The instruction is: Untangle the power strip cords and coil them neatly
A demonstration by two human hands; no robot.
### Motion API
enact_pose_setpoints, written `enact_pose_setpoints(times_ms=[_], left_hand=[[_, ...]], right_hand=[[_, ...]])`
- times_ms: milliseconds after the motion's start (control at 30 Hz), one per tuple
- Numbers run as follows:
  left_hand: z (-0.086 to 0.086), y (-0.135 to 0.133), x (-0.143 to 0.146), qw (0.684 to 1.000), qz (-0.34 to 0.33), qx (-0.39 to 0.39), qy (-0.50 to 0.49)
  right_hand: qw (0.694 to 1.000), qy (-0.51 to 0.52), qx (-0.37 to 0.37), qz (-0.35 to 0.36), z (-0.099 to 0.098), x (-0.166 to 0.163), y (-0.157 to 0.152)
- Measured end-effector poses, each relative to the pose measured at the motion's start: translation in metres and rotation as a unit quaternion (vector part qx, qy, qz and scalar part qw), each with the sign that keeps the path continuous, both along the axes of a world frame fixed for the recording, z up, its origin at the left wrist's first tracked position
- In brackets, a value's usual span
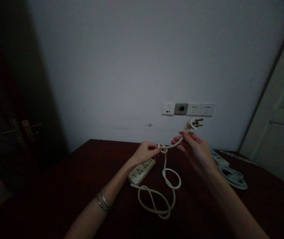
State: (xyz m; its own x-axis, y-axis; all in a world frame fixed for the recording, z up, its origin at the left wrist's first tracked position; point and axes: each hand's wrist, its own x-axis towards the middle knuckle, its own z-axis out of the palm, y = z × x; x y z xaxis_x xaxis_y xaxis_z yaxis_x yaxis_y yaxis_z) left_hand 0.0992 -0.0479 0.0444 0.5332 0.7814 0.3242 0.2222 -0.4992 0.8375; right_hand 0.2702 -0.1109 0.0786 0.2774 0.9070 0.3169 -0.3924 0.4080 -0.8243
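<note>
A white power cord (165,162) with several loops and knots runs from a white power strip (142,172) on the dark red table. My left hand (146,152) pinches the cord at a small knot, above the far end of the strip. Just below the three-pronged plug (193,123), my right hand (194,146) grips the same cord between thumb and fingers. The plug is raised, with its prongs pointing right. A short stretch of cord hangs between my hands, and the looped remainder lies in front of the strip.
Wall sockets (200,110) sit behind the plug, beside a grey wall plate (181,109). On the right, a second power strip (220,158) lies with its coiled pale cord (233,177). A dark door with a brass handle plate (28,129) stands at the left.
</note>
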Motion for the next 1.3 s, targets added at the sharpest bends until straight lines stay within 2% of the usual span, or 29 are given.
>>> enact_pose_setpoints(times_ms=[100,233,333,500,700,967,1167,1300], left_hand=[[0.0,0.002,-0.001,0.999,0.044,0.023,-0.014],[0.001,0.006,-0.007,0.986,0.117,0.121,-0.01],[0.001,0.008,-0.012,0.977,0.137,0.163,0.014],[0.006,0.003,-0.017,0.976,0.116,0.179,0.04],[0.013,-0.016,-0.016,0.977,0.06,0.204,0.034],[0.018,-0.02,-0.015,0.992,0.001,0.127,0.003],[0.014,-0.006,-0.021,0.982,0.064,0.168,-0.05],[0.008,-0.001,-0.02,0.986,0.03,0.159,-0.036]], right_hand=[[1.0,0.001,0.006,0.002,-0.004,0.002,0.005],[1.0,-0.018,0.021,-0.011,-0.006,-0.001,0.007],[0.998,-0.044,0.03,-0.025,-0.005,-0.006,0.004],[0.995,-0.09,0.027,-0.037,-0.004,-0.009,-0.001],[0.997,-0.054,0.04,-0.031,-0.004,-0.006,0.002],[0.999,-0.014,0.033,-0.018,-0.002,0.004,0.004],[0.999,0.009,0.044,-0.025,-0.003,0.0,0.003],[0.998,0.019,0.049,-0.019,-0.004,-0.005,0.002]])
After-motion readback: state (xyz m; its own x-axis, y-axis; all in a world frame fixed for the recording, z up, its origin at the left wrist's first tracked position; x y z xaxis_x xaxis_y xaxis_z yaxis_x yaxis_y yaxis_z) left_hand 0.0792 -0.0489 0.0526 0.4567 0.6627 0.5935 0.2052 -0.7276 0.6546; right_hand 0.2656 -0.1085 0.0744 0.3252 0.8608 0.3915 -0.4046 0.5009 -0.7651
